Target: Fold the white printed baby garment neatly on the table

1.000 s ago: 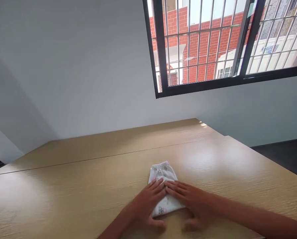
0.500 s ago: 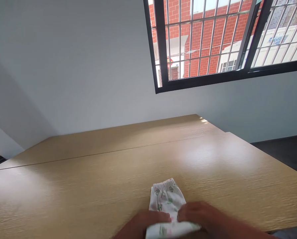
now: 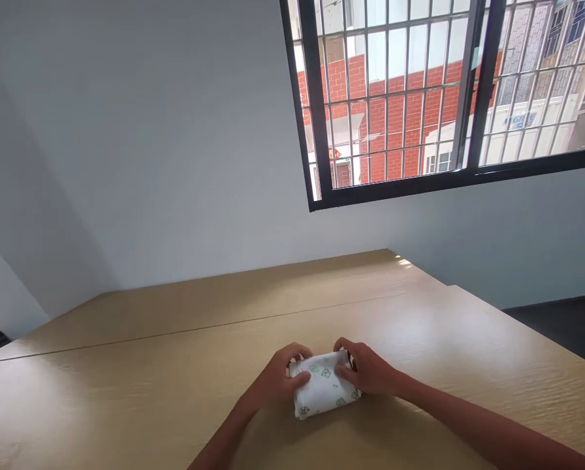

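A white garment (image 3: 324, 385) with small green animal and leaf prints is folded into a compact rectangle on the wooden table. My left hand (image 3: 286, 371) grips its left far corner, thumb on top and fingers curled behind. At the right far corner, my right hand (image 3: 362, 367) pinches the cloth in the same way. The near edge, where folded layers show, lies free of both hands. The fingertips behind the cloth are partly hidden.
The light wood table (image 3: 150, 391) has a seam running across its far part. Behind it rises a plain wall (image 3: 175, 143), with a barred, black-framed window (image 3: 395, 98) at the upper right. The table's right edge drops to a dark floor (image 3: 557, 326).
The garment was longer, its gathered elastic edge pointing away; it is now folded shorter. Both hands moved from its near part to its far corners. The camera view tilted up slightly.
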A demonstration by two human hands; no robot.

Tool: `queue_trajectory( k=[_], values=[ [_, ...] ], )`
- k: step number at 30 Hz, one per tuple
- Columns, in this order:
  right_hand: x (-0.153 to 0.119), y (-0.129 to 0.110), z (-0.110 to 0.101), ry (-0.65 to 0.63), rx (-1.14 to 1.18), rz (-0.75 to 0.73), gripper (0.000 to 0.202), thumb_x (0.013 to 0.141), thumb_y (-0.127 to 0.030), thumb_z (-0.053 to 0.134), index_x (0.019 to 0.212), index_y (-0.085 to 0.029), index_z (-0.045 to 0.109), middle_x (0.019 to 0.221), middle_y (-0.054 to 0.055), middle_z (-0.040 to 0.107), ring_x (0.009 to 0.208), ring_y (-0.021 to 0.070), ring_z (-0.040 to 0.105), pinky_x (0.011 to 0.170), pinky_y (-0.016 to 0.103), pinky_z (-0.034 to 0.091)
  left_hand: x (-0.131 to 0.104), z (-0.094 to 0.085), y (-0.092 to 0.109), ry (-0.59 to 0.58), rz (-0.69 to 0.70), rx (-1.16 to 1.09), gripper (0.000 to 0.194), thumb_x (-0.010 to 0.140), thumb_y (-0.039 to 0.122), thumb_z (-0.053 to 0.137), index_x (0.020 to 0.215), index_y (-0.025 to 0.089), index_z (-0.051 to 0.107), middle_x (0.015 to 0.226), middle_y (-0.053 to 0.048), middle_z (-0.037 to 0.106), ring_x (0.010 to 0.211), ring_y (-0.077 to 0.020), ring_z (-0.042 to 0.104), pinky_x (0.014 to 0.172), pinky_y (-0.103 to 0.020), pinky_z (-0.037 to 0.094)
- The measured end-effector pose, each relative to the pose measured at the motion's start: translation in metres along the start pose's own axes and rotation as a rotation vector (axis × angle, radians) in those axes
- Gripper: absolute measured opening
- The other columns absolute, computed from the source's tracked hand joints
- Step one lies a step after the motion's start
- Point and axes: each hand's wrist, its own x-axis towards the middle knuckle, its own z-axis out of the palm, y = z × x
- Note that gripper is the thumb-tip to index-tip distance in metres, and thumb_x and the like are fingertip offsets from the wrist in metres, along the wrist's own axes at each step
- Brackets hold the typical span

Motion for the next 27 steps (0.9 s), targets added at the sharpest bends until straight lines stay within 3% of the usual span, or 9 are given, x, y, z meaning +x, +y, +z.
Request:
queue_trajectory(
  k=[2,5,9,11,15,18,22,24,27],
  values=[
    [-0.003,0.003,0.004,0.045,-0.1,-0.061,0.027,0.085,-0.026,0.052,0.112,-0.02,0.054,0.092,0.004,0.063,0.067,0.0151,0.056,0.061,0.026,0.042,-0.002,0.006,-0.004,0.054,0.043,0.068,0.031,0.082,0.032,0.06,0.11,0.02,0.062,0.111,-0.008,0.063,0.101,-0.0242,0.056,0.088,-0.034,0.046],
    [-0.006,0.007,0.006,0.078,-0.153,-0.142,0.032,0.089,-0.026,0.05,0.121,-0.022,0.052,0.109,0.007,0.059,0.074,0.0159,0.058,0.069,0.029,0.045,-0.005,0.014,-0.008,0.035,0.041,0.035,0.033,0.087,0.032,0.054,0.117,0.019,0.06,0.114,-0.008,0.064,0.101,-0.0235,0.058,0.089,-0.033,0.046],
    [-0.005,0.01,0.004,0.053,-0.062,-0.189,0.012,0.09,-0.026,0.05,0.098,-0.021,0.057,0.103,0.005,0.058,0.08,0.0163,0.058,0.071,0.028,0.046,-0.004,0.018,-0.008,-0.023,0.023,-0.049,0.028,0.092,0.03,0.048,0.113,0.019,0.062,0.109,-0.006,0.066,0.096,-0.0204,0.061,0.081,-0.028,0.048],
    [-0.005,0.009,0.004,0.059,-0.002,-0.196,0.008,0.09,-0.026,0.051,0.089,-0.02,0.055,0.096,0.004,0.057,0.076,0.0151,0.056,0.068,0.027,0.046,-0.004,0.019,-0.005,0.013,0.05,-0.013,0.026,0.093,0.028,0.047,0.111,0.019,0.063,0.108,-0.006,0.067,0.096,-0.0202,0.061,0.082,-0.029,0.049],
    [-0.006,0.008,0.006,0.087,0.053,-0.213,0.011,0.089,-0.026,0.053,0.081,-0.019,0.051,0.087,0.003,0.055,0.07,0.0139,0.053,0.062,0.025,0.045,-0.009,0.023,0.007,0.163,0.263,0.153,0.02,0.091,0.024,0.048,0.101,0.018,0.065,0.104,-0.009,0.065,0.099,-0.0215,0.059,0.089,-0.035,0.048],
    [-0.005,0.011,0.01,0.111,0.03,-0.213,0.013,0.09,-0.026,0.054,0.079,-0.02,0.05,0.085,0.002,0.054,0.068,0.0134,0.052,0.062,0.025,0.045,-0.012,0.03,0.016,0.127,0.394,0.29,0.023,0.089,0.022,0.05,0.107,0.018,0.063,0.11,-0.01,0.064,0.108,-0.0233,0.056,0.097,-0.04,0.046],
    [-0.006,0.012,0.012,0.157,0.009,-0.185,0.011,0.092,-0.026,0.051,0.083,-0.02,0.053,0.092,0.004,0.055,0.074,0.0148,0.057,0.067,0.028,0.05,-0.012,0.045,0.015,-0.052,0.296,0.545,0.057,0.092,0.034,0.05,0.145,0.018,0.034,0.147,-0.012,0.04,0.137,-0.0319,0.032,0.112,-0.053,0.03],
    [-0.009,0.006,0.013,0.231,-0.04,-0.205,0.008,0.093,-0.024,0.048,0.094,-0.02,0.055,0.108,0.009,0.054,0.091,0.0194,0.059,0.077,0.034,0.052,-0.011,0.051,0.011,-0.089,0.22,0.604,0.064,0.096,0.039,0.044,0.151,0.019,0.018,0.155,-0.011,0.026,0.142,-0.033,0.02,0.114,-0.055,0.024],
    [-0.019,-0.012,0.013,0.313,-0.18,-0.344,0.021,0.093,-0.022,0.047,0.113,-0.02,0.054,0.129,0.015,0.047,0.119,0.027,0.048,0.094,0.044,0.047,-0.009,0.058,0.007,-0.087,0.195,0.618,0.064,0.098,0.039,0.038,0.152,0.021,0.009,0.158,-0.008,0.017,0.145,-0.0314,0.012,0.116,-0.054,0.021]
  ],
)
